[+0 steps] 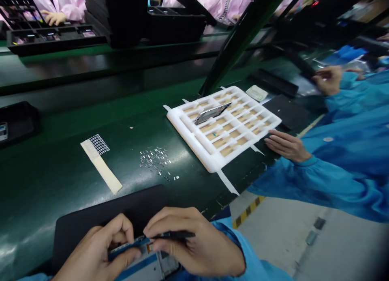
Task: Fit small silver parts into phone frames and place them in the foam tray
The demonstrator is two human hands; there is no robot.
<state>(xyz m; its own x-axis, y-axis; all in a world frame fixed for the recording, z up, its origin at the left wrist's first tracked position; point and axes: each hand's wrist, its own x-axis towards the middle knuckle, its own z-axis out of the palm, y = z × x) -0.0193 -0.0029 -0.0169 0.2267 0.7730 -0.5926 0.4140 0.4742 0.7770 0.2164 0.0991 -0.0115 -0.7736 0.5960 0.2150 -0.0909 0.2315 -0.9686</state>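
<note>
Evidently, I had the left hand [105,248] pinching the flat device [140,270] at the black mat's [88,222] near side, the right hand [191,238] pinching a slim dark tool [180,234]; I judged the device light, stiff, fragile, best held by its edges.

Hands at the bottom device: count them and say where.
2: the left hand, gripping the left side of the device; the right hand, over its right side, holding a black tool. None seems hidden.
</note>
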